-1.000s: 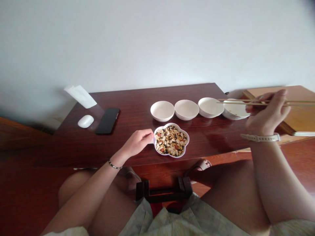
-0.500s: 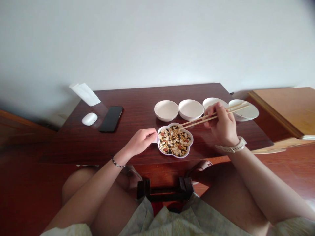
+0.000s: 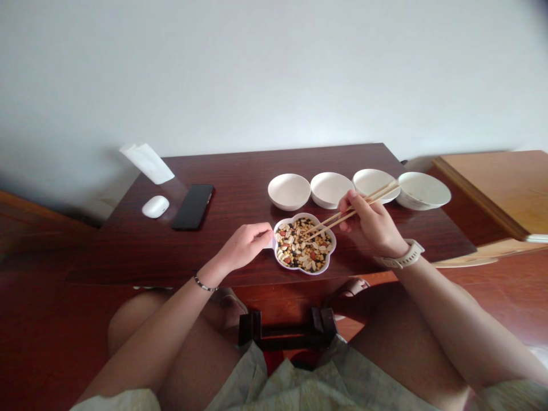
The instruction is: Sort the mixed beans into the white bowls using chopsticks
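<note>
- My left hand (image 3: 245, 246) pinches the handle (image 3: 269, 245) of the flower dish (image 3: 333, 242).
- My right hand (image 3: 371, 222) grips two chopsticks (image 3: 329, 226), tips at the nuts (image 3: 306, 264).
- White bowls (image 3: 289, 192) sit behind.

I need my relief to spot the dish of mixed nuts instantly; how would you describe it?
On the dark red-brown table, look nearer the wearer than the row of four white bowls. There the left hand holds a dish by its short handle. Its rim is scalloped like a flower, whereas the bowls are round and handleless.
</note>
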A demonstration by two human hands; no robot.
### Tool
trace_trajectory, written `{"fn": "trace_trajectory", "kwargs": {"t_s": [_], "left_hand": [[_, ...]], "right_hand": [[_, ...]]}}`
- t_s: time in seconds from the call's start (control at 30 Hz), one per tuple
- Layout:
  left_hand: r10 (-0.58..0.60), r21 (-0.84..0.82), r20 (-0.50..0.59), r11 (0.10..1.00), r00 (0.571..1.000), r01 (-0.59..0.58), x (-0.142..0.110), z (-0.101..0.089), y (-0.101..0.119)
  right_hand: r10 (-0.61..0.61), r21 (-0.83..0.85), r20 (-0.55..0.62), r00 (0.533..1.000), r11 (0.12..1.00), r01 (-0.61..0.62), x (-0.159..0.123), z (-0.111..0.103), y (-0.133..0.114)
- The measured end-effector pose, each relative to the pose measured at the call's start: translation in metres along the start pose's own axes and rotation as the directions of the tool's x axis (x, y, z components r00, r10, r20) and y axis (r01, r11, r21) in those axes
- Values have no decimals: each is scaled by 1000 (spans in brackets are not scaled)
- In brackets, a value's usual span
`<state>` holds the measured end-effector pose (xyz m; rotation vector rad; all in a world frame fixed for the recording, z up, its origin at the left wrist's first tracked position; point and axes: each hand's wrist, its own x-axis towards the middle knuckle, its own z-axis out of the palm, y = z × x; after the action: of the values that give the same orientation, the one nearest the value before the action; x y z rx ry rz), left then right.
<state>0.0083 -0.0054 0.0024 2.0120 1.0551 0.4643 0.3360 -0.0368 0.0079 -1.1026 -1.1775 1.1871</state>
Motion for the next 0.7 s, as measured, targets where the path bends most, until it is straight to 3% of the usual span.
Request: {"fn": "trace_trajectory", "kwargs": {"t_s": [0.7], "left_hand": [[2, 6, -5, 1000, 1000, -2, 0, -1, 1]], "right_hand": [[-10, 40, -38, 999, 999, 12, 2, 2, 6]]}}
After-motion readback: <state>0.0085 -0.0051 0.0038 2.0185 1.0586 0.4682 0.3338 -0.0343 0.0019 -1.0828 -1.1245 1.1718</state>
